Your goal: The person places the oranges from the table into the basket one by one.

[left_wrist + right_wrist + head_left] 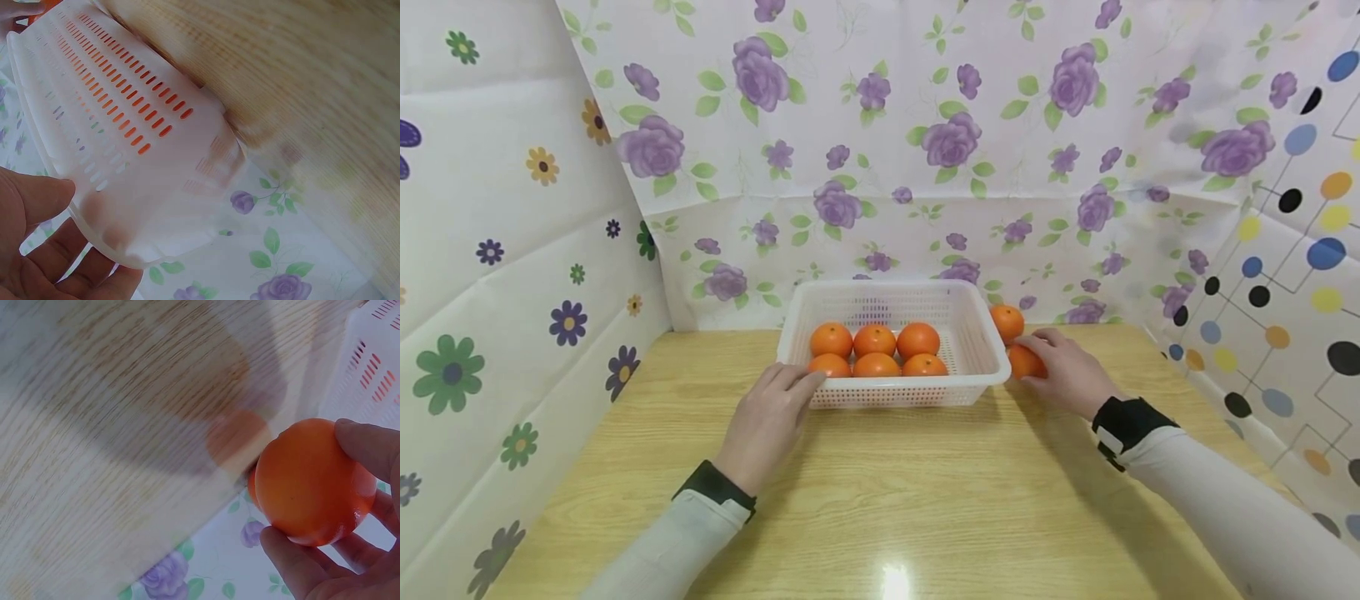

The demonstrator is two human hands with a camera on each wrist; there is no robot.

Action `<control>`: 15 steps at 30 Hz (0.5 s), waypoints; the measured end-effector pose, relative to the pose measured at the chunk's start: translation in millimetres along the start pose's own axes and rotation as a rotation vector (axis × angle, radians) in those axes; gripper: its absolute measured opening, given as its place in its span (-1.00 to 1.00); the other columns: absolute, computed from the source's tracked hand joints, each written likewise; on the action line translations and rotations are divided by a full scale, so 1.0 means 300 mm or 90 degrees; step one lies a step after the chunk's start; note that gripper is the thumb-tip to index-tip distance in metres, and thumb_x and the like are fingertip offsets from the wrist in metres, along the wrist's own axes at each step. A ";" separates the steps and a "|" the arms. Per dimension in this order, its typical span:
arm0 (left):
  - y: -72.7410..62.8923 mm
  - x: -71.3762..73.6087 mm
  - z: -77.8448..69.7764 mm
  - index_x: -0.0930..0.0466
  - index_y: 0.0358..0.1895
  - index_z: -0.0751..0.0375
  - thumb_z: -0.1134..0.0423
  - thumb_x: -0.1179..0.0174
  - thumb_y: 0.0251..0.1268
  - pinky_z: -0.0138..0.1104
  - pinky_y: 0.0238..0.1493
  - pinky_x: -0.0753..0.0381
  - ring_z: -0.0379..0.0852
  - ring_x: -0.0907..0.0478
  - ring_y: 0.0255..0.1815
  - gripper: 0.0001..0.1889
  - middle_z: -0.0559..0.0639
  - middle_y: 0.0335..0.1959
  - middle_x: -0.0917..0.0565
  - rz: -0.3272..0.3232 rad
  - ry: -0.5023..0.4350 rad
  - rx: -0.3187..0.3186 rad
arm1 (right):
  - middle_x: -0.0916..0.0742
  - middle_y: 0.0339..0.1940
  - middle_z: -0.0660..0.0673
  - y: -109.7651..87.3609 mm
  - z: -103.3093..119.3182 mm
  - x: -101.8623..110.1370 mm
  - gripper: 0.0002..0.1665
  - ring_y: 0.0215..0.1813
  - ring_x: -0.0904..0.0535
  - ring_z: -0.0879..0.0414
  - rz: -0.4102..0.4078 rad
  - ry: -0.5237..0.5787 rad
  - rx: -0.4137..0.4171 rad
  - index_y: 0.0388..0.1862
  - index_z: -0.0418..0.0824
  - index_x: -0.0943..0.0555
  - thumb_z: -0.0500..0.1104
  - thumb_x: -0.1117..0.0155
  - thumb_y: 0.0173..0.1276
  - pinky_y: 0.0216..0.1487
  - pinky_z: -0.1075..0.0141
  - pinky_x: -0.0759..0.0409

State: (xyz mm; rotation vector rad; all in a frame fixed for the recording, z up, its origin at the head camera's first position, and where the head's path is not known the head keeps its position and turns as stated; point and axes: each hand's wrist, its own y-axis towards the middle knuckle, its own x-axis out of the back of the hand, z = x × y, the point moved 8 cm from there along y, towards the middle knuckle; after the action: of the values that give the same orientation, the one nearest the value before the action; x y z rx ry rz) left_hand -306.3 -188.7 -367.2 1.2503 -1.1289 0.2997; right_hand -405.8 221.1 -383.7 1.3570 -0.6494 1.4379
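Note:
A white perforated plastic basket (895, 392) stands on the table with several oranges (875, 342) lying in two rows inside it. At the basket's near left corner my left hand (772, 417) grips the rim, thumb on one side and fingers on the other, as the left wrist view shows at the rim (37, 144). Just right of the basket, my right hand (1070, 371) holds an orange (315, 481) between thumb and fingers. Behind it, against the basket's right side, sits another orange (1007, 321), mostly hidden by the held one in the right wrist view.
The wooden table (880, 483) reaches from the front to a floral cloth wall (880, 167) close behind the basket. Patterned cloth panels border the left (512, 333) and right (1285, 275) sides.

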 end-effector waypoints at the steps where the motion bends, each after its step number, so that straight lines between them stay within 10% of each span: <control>1: 0.000 0.001 0.000 -0.74 0.34 0.16 0.45 -0.55 0.36 0.02 0.33 -0.74 0.13 -0.64 0.24 -0.51 0.14 0.21 -0.75 0.000 0.000 0.001 | -0.55 0.42 -0.46 -0.003 0.003 0.003 -0.26 0.27 -0.59 -0.48 -0.002 0.001 0.005 0.51 -0.26 -0.57 -0.21 -0.64 0.42 0.32 -0.45 -0.61; 15: 0.002 0.005 -0.003 -0.75 0.32 0.17 0.46 -0.55 0.36 0.02 0.32 -0.75 0.14 -0.65 0.23 -0.52 0.13 0.19 -0.76 -0.004 -0.002 -0.002 | -0.57 0.39 -0.44 -0.034 0.008 0.033 -0.27 0.25 -0.60 -0.44 -0.009 -0.004 0.011 0.50 -0.27 -0.58 -0.18 -0.64 0.43 0.31 -0.41 -0.64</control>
State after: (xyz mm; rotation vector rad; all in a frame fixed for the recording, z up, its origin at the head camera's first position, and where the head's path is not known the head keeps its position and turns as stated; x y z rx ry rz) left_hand -305.5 -188.2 -365.7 1.2517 -1.1270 0.2913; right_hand -394.1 225.7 -376.4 1.3783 -0.6315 1.4306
